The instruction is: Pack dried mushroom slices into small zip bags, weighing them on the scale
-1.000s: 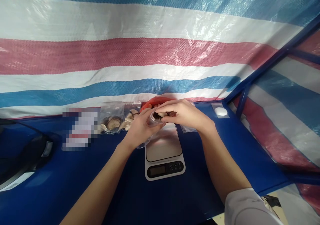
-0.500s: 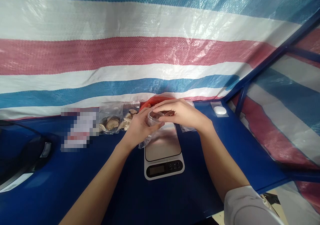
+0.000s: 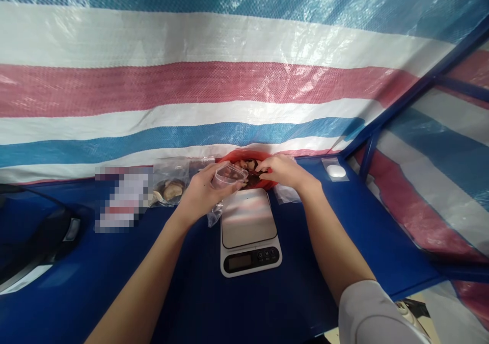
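My left hand [image 3: 200,188] is closed round a clear plastic cup [image 3: 231,172], tilted a little, its open top facing up. It hangs above the back left edge of the kitchen scale [image 3: 250,219]. My right hand [image 3: 284,172] reaches into a red bag [image 3: 237,154] behind the scale, thumb and forefinger apart among dried brown pieces [image 3: 250,164] like mushrooms. Nothing can be seen held between those fingers. The scale's metal plate carries no item, and its display looks dark.
Clear bags of dried slices [image 3: 171,190] lie left of my left hand. A clear packet [image 3: 288,193] lies under my right wrist, and a white oval object [image 3: 336,171] sits farther right. A black object [image 3: 49,232] stands at the left; a striped sheet [image 3: 191,84] hangs behind.
My right hand has moved away from the cup, slightly right and down into the red bag. My left hand has shifted a little left with the cup, uncovering the bag's brown pieces.
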{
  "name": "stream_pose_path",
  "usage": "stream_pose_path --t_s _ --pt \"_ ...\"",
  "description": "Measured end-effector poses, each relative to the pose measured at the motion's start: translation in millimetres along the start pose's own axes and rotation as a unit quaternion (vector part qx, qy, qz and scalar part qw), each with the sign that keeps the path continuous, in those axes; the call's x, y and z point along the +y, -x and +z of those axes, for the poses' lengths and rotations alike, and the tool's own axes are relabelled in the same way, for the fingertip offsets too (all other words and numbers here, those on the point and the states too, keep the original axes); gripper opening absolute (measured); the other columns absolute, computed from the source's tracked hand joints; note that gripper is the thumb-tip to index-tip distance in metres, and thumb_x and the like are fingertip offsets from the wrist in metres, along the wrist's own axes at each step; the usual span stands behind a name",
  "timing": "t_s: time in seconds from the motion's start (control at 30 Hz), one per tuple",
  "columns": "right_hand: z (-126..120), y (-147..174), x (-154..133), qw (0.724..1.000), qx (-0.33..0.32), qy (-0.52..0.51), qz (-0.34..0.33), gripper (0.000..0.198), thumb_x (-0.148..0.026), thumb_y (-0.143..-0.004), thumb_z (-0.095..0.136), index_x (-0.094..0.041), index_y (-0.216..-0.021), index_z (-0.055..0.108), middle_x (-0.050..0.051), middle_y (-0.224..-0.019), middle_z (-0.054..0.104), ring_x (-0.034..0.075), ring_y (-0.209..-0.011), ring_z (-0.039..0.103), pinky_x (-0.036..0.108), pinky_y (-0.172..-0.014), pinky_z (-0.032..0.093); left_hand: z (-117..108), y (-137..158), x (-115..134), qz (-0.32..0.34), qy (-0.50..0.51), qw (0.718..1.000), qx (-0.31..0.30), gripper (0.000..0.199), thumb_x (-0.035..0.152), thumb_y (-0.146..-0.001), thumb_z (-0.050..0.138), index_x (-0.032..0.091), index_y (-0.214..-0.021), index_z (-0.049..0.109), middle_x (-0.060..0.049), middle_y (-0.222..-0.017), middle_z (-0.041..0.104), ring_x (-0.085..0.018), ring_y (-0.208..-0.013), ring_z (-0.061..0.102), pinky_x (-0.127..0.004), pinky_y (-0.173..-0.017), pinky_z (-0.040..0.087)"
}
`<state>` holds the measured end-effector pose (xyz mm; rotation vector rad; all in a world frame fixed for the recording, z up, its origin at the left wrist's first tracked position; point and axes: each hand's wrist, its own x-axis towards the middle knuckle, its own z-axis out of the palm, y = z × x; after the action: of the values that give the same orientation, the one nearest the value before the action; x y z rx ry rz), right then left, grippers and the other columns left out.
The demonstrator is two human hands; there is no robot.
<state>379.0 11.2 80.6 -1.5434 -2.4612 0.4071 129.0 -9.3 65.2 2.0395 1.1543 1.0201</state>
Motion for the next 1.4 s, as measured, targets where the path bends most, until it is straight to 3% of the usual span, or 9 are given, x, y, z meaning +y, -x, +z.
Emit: stream_pose_path --t_s 0.13,0.3,0.5,0.67,0.87,1.1,1.23,1.4 --pt "10 -8 -2 0.997 -0.047 0.055 0.012 0.022 -0.015 -0.086 0.061 -0.024 -0.092 0.08 0.004 -0.093 0.078 0.019 -0.081 0.066 0.028 -0.068 0.04 1 1 -2 -0.041 -0.008 0.999 -0.008 0.069 0.058 -0.077 0.078 0.019 -0.132 0.066 -0.012 -0.125 0.072 -0.032 -0.104 0.072 -0.047 -0.091 0.06" --pt "19 -12 -5 0.995 -0.063 0.081 0.006 0.024 -0.019 -0.087 0.066 -0.023 -0.107 0.08 0.009 -0.105 0.078 0.023 -0.094 0.067 0.029 -0.079 0.045 1 1 -3 -0.029 -0.001 1.0 -0.008 0.067 0.059 -0.077 0.077 0.023 -0.133 0.066 -0.01 -0.127 0.072 -0.031 -0.106 0.071 -0.045 -0.09 0.061" --pt "22 -12 -5 0.994 -0.056 0.095 0.026 0.023 -0.018 -0.091 0.06 -0.018 -0.102 0.08 0.011 -0.104 0.077 0.021 -0.087 0.067 0.029 -0.074 0.044 1 1 -2 -0.023 0.001 1.0 -0.001 0.061 0.058 -0.077 0.079 0.023 -0.126 0.07 -0.009 -0.126 0.073 -0.032 -0.116 0.068 -0.045 -0.101 0.057" --pt "15 -10 -7 0.994 -0.048 0.091 0.034 0.022 -0.016 -0.09 0.057 -0.018 -0.091 0.079 0.009 -0.094 0.077 0.019 -0.079 0.064 0.03 -0.065 0.036 2 0 1 -0.025 -0.005 1.0 -0.01 0.059 0.058 -0.078 0.077 0.024 -0.125 0.071 -0.008 -0.123 0.074 -0.031 -0.115 0.068 -0.043 -0.101 0.056" --pt "13 -8 -1 0.995 -0.037 0.089 0.019 0.024 -0.014 -0.089 0.055 -0.019 -0.088 0.079 0.007 -0.088 0.076 0.017 -0.076 0.059 0.031 -0.069 0.034 4 1 0 -0.026 -0.011 1.0 -0.013 0.059 0.057 -0.08 0.076 0.023 -0.128 0.069 -0.008 -0.12 0.074 -0.03 -0.111 0.069 -0.043 -0.101 0.056" --pt "-4 3 1 0.999 -0.003 -0.034 0.005 0.023 -0.019 -0.088 0.058 -0.021 -0.082 0.079 0.001 -0.078 0.073 0.016 -0.069 0.058 0.029 -0.067 0.037 5 -1 6 -0.008 -0.022 1.0 -0.017 0.056 0.058 -0.081 0.075 0.024 -0.125 0.07 -0.009 -0.121 0.074 -0.032 -0.113 0.068 -0.047 -0.099 0.056" --pt "-17 13 -2 0.989 0.033 -0.142 -0.033 0.022 -0.023 -0.09 0.06 -0.024 -0.096 0.081 -0.001 -0.091 0.078 0.016 -0.077 0.065 0.027 -0.071 0.043 6 0 11 -0.014 -0.018 0.999 -0.029 0.053 0.058 -0.081 0.074 0.021 -0.119 0.071 -0.01 -0.115 0.075 -0.031 -0.106 0.069 -0.046 -0.096 0.056" --pt "-31 25 -15 0.979 0.071 -0.18 -0.056 0.021 -0.025 -0.089 0.064 -0.025 -0.099 0.082 -0.001 -0.098 0.079 0.016 -0.079 0.068 0.027 -0.077 0.047 10 2 5 -0.022 -0.035 0.999 -0.031 0.063 0.062 -0.078 0.074 0.021 -0.126 0.068 -0.012 -0.125 0.071 -0.031 -0.106 0.069 -0.048 -0.098 0.055"
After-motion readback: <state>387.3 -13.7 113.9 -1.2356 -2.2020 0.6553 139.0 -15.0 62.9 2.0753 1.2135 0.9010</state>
